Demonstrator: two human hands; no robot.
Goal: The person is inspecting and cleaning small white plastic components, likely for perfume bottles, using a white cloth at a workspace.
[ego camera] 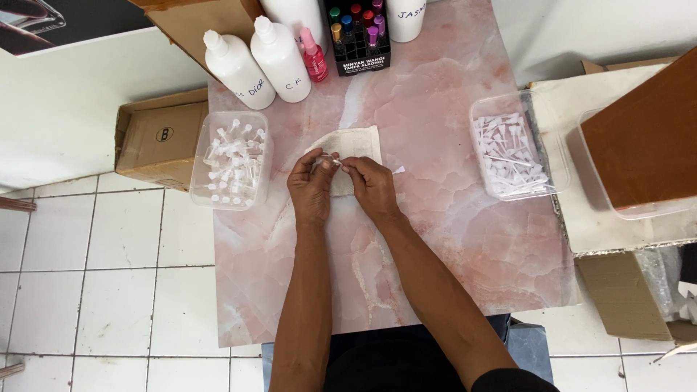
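Observation:
My left hand (311, 187) and my right hand (372, 186) meet over a pale cloth (357, 144) in the middle of the pink marbled table (435, 239). Between their fingertips they hold a small clear vial (328, 161), with the left hand around it and the right hand pinching at its end. A small white plastic piece (398, 170) lies on the table just right of my right hand.
A clear tub (231, 158) of several small vials sits to the left, and a clear tub (511, 154) of white sprayer tubes to the right. White squeeze bottles (255, 65), a pink spray bottle (314, 56) and a black rack of coloured vials (357, 35) stand at the far edge. Cardboard boxes flank the table.

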